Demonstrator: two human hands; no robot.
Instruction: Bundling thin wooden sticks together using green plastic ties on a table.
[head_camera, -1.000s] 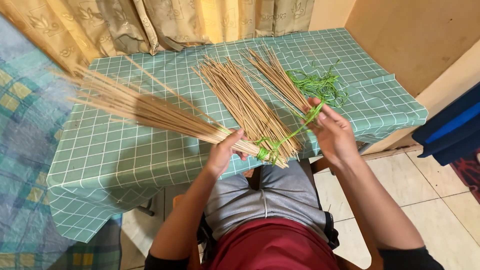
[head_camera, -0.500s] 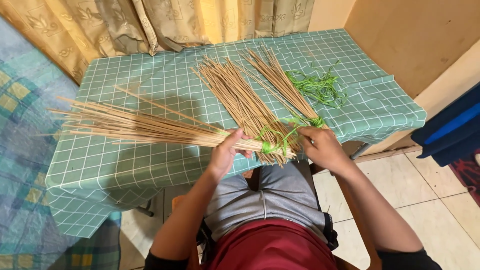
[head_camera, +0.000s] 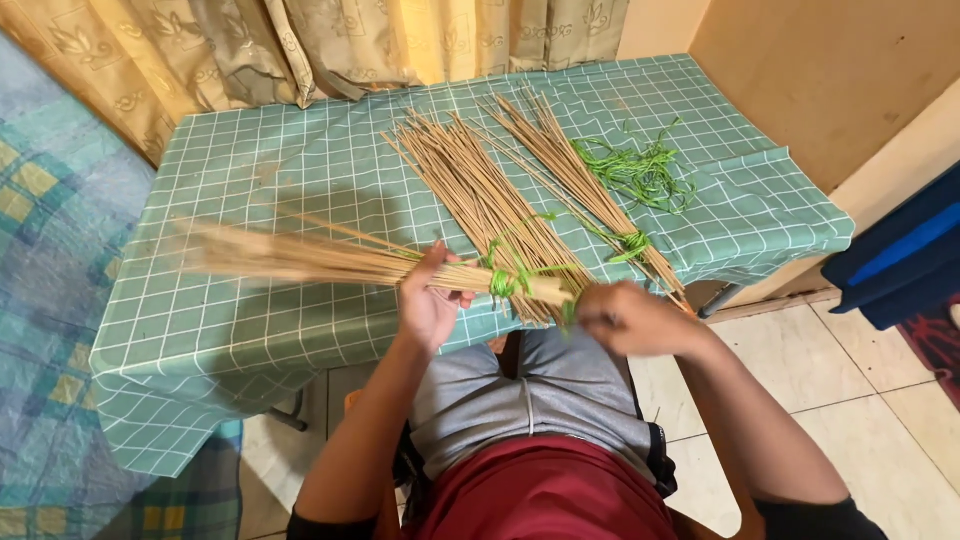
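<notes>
My left hand grips a bundle of thin tan sticks near its thick end; the bundle fans out to the left over the table, blurred. A green string is wound around the bundle just right of that hand. My right hand, blurred, sits at the bundle's end by the table's front edge and seems to pinch the string's end. Two more sheaves of tan sticks lie on the green checked tablecloth; the right one has a green tie.
A loose heap of green strings lies at the table's right. Patterned curtains hang behind the table. A checked bedcover is at the left, a blue object at the right, tiled floor below.
The held bundle has swung down and flatter, its fan end now pointing left. My right hand has moved from the right sheaf down to the bundle's end, pulling the green string.
</notes>
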